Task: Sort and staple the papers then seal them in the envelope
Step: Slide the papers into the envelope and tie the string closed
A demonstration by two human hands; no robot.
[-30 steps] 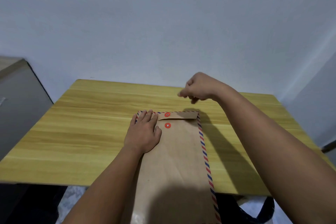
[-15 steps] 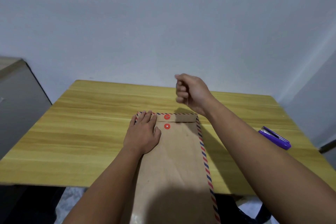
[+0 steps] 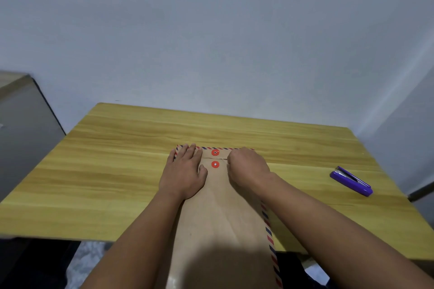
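A brown envelope (image 3: 225, 213) with a red-and-blue striped border lies lengthwise on the wooden table (image 3: 117, 171), its near end past the front edge. The flap is folded down, and two red closure discs (image 3: 215, 158) sit one above the other at the flap line. My left hand (image 3: 184, 171) presses flat on the envelope's top left corner, fingers straight. Just right of the discs, my right hand (image 3: 247, 166) rests on the flap with its fingers curled tight, pinching a thin pale string that runs from the upper disc. No papers show.
A purple stapler (image 3: 351, 183) lies on the table's right side, well apart from the envelope. A grey cabinet (image 3: 21, 129) stands left of the table. The wall runs close behind the far edge.
My right hand came down from above the far end of the envelope and now sits on the flap beside the discs. My left hand stayed in place.
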